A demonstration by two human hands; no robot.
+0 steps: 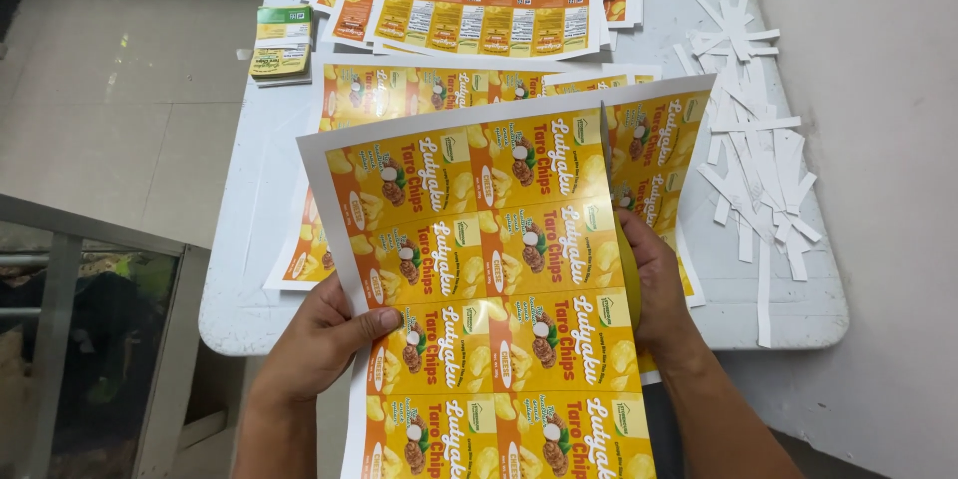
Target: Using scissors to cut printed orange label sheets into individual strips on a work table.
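Nearest the camera: a printed label sheet (489,289), yellow and orange, white margin, bearing a grid of repeated snack-packet labels. It is held in the air over the near edge of the white table (249,269). Long axis runs from the lower frame edge up and slightly left, away from the person; the far short edge tilts, higher on the right. The near end runs out of the frame at the bottom. The label print reads sideways from the wearer's position.

Left hand (324,339): clamped on the sheet's left margin, thumb on top across the printed face, fingers hidden beneath.

Right hand (659,289): grips the right edge, where the sheet is folded or a second sheet overlaps it; cannot tell which. Fingers curl behind the paper, thumb side toward the print. The strip to the right of that line (664,155) angles away slightly.

On the table under the held sheet: more sheets of the same design (399,90), lying flat, partly covered. Beyond them, at the far end, a stack of sheets with smaller yellow and orange labels (489,0). At the far left edge, a small pile of cut labels (281,42), green and yellow. To the right, well apart from the hands, a scatter of white paper offcut strips (758,160). Tiled floor (120,110) to the left of the table.
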